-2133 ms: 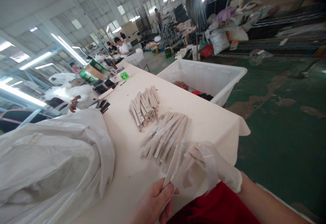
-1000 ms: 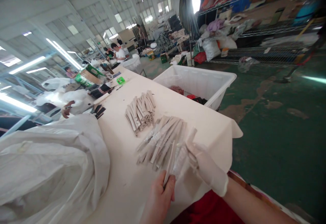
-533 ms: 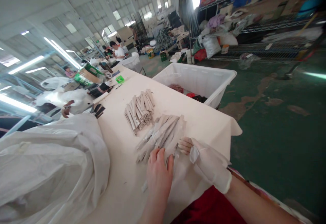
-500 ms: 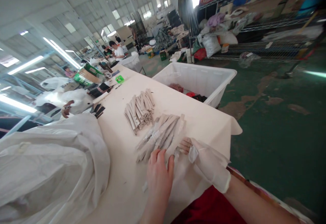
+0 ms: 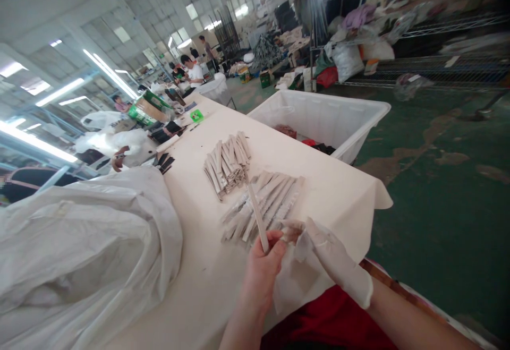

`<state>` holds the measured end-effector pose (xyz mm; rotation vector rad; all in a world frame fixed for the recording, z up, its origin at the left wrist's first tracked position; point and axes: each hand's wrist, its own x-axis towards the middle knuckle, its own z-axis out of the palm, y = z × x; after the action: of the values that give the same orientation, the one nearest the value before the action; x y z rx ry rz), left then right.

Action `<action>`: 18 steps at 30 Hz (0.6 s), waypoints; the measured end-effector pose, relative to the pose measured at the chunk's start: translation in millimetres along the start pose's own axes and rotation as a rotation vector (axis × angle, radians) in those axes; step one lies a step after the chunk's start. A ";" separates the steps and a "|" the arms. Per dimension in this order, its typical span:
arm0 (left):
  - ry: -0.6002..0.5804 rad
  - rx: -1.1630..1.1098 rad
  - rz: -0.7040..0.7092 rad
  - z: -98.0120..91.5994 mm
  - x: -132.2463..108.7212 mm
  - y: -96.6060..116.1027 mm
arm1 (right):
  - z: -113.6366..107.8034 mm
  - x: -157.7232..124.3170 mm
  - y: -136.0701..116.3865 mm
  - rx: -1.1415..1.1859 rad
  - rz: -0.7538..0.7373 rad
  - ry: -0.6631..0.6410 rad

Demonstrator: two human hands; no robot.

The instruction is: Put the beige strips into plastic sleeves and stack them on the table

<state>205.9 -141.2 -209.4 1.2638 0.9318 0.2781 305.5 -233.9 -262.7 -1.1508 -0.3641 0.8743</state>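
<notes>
A flat beige strip [image 5: 256,209] is pinched in my left hand [image 5: 265,265], its far end pointing up and away over the table. Close by on the right, my right hand [image 5: 329,252] wears a whitish glove that leaves the fingertips bare. Those fingers are curled together near my left fingertips; what they pinch, if anything, is too small to make out. Beneath the held strip lies a spread pile of similar strips [image 5: 281,201], some looking wrapped in clear film. Just beyond it sits a denser stack of strips [image 5: 227,164].
A cream-covered table [image 5: 191,286] runs away from me. Crumpled white sheeting [image 5: 159,222] covers its left side. A white plastic bin [image 5: 350,116] holding dark and red items stands against the right edge. Farther off are a small green tray [image 5: 196,116], wire shelves and several people.
My left hand has risen from the near pile and now holds one strip up. My right hand stays beside it, fingers more curled. The whole view has shifted slightly.
</notes>
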 end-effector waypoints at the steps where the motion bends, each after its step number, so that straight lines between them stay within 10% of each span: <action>1: 0.035 0.058 0.030 -1.3 -0.4 0.1 | -0.8 -2.0 -2.1 -0.010 -0.001 0.009; 9: -0.127 -0.062 -0.099 4.3 -5.0 -8.2 | 10.0 -3.2 -8.1 -0.020 -0.042 -0.057; 14: 0.091 0.078 0.085 0.4 -2.6 -1.2 | 10.9 -1.5 -2.4 -0.041 0.038 -0.091; 18: -0.006 0.266 0.155 -10.8 -7.7 0.7 | 14.0 0.1 -9.4 0.038 0.087 -0.062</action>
<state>193.5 -138.5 -205.5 1.5844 0.8874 0.2780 300.2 -226.2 -248.7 -1.1126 -0.3489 0.9913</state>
